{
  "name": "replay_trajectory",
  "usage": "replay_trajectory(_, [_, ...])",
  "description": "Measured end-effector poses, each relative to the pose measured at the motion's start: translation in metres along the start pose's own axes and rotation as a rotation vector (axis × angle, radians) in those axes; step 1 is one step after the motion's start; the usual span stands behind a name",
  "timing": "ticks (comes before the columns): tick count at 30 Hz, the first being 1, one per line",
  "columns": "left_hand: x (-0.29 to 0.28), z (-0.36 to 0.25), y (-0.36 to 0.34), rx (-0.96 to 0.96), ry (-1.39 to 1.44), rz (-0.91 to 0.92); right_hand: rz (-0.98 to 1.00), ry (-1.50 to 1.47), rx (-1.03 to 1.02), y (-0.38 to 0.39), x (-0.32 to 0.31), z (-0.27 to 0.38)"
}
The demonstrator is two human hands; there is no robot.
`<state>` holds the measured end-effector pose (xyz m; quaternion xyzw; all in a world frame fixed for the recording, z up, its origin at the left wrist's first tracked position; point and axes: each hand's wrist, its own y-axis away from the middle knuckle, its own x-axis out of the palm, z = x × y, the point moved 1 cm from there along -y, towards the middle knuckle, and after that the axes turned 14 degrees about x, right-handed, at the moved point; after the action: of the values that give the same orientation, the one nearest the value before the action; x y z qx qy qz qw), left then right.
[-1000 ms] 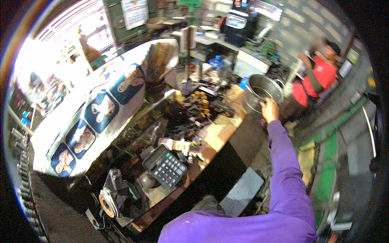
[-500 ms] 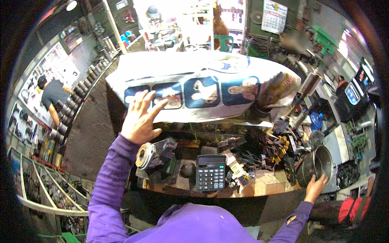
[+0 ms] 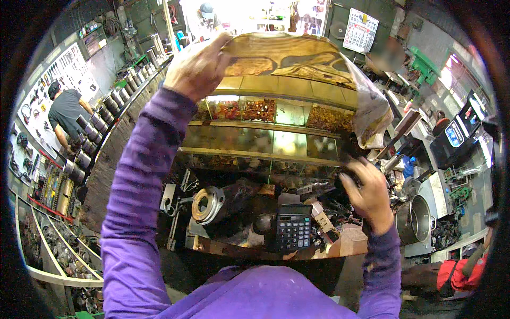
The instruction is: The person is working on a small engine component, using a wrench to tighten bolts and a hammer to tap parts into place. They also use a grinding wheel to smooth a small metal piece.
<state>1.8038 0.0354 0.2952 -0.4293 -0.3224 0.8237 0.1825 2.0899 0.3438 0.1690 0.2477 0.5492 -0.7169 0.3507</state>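
Observation:
My left hand (image 3: 204, 66) grips the top edge of a ridged, printed cover sheet (image 3: 287, 58), raised with amber underside showing and white crumpled side (image 3: 372, 109) hanging right. Below it lies a glass-topped case (image 3: 289, 114) with compartments of small parts. My right hand (image 3: 366, 191) is blurred over dark clutter at the case's lower right, fingers bent; whether they hold anything is unclear. Left of it are a black calculator (image 3: 295, 228) and a round metal part (image 3: 207, 207). A large steel pot (image 3: 405, 223) stands just right of my right hand, apart from it.
A person in dark clothing (image 3: 71, 114) bends at the left beside rows of metal cylinders (image 3: 98, 122). A person in red (image 3: 451, 274) is at the lower right. Shelving with railings (image 3: 58, 250) runs lower left; a black machine (image 3: 457, 127) and cluttered bench (image 3: 433, 154) are at right.
My right hand has left the pot and moved up-left toward the case. My left hand has taken the cover and lifted it away, uncovering the glass case.

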Motion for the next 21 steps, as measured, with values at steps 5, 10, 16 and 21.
replay_trajectory(5, [0.033, 0.03, 0.008, 0.104, 0.096, 0.361, 0.167, 0.143, -0.028, -0.094, 0.044, 0.035])
replay_trajectory(10, [0.119, 0.053, 0.051, 0.152, 0.148, 0.492, 0.421, 0.133, 0.053, -0.131, 0.073, 0.052])
replay_trajectory(16, [0.146, 0.065, 0.065, 0.156, 0.337, 0.442, 0.511, 0.134, 0.067, -0.147, 0.11, 0.066])
replay_trajectory(21, [0.104, 0.08, 0.035, 0.273, 0.192, 0.565, 0.413, 0.142, -0.053, -0.163, 0.129, 0.081])
